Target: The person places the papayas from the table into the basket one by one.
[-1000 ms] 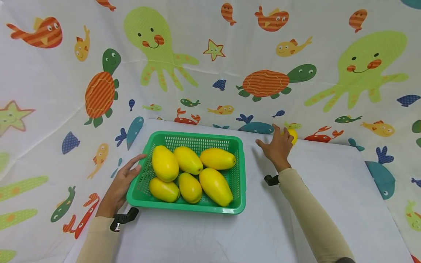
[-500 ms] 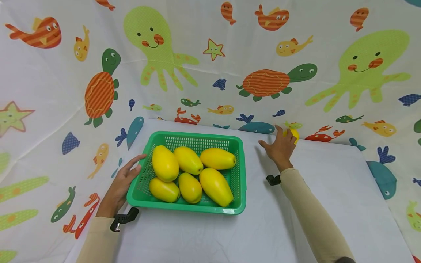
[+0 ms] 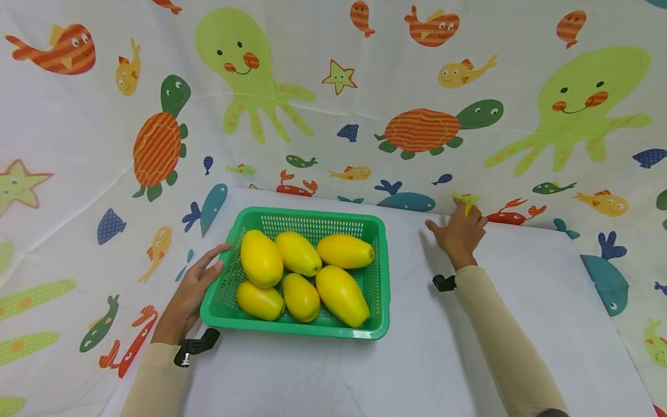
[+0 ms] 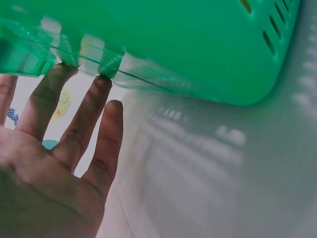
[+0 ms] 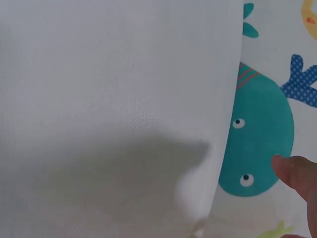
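A green plastic basket (image 3: 294,331) holds several yellow oblong fruits (image 3: 341,295) that look like papayas. At its left end my left hand (image 3: 194,289) reaches to the rim with fingers extended. In the left wrist view, fingertips (image 4: 103,82) meet the basket's outer side, fingers nearly straight and spread. My right hand (image 3: 461,231) is at the back of the table, its thumb stretched out to the left. Between its fingers shows a small patch of a yellow thing (image 3: 468,210), the rest hidden behind the hand. Only the right thumb (image 5: 297,173) stands out in the right wrist view.
The table (image 3: 417,359) has a white cover. Behind it and on the left hangs a white cloth (image 3: 307,46) printed with sea animals. A black wrist camera mount (image 3: 444,283) is on the right wrist and another mount (image 3: 197,346) on the left.
My right hand has moved to the right, and its fingers now cover most of the yellow thing that showed beside them. The left hand and the basket stay put.
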